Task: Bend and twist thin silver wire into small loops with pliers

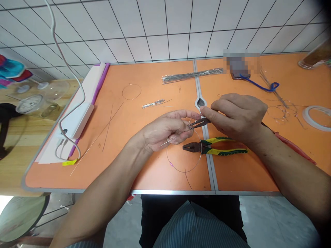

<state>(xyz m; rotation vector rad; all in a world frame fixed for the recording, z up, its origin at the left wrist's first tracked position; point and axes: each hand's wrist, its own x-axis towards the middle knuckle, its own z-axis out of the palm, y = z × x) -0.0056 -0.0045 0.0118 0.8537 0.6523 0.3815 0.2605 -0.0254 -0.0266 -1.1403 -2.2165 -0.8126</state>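
As two hands hang low over it, an orange folding table (pixel 144 165) with a grey metal edge stands against a white tile wall (pixel 165 31). The hands are close to the near edge and far from the back edge. A grey strip (pixel 205 137) runs down the middle of the table. Near the back lie a bunch of straight wires (pixel 192 75) and a blue cord (pixel 258 84). A roll of clear tape (pixel 317 117) sits far to the right. Big pliers (pixel 214 146) with yellow and green handles lie flat just below the right hand. Their nose points left, and their long side runs across the table. A thin wire hoop (pixel 183 153) with a bit of purple on it (pixel 171 164) is in front of the person, below the hands. The left hand (pixel 165 131) is closed and pinches the wire. The right hand (pixel 238 117) is closed on small pliers (pixel 199 122), and their dark tips point left, into the left fingers (pixel 181 115).
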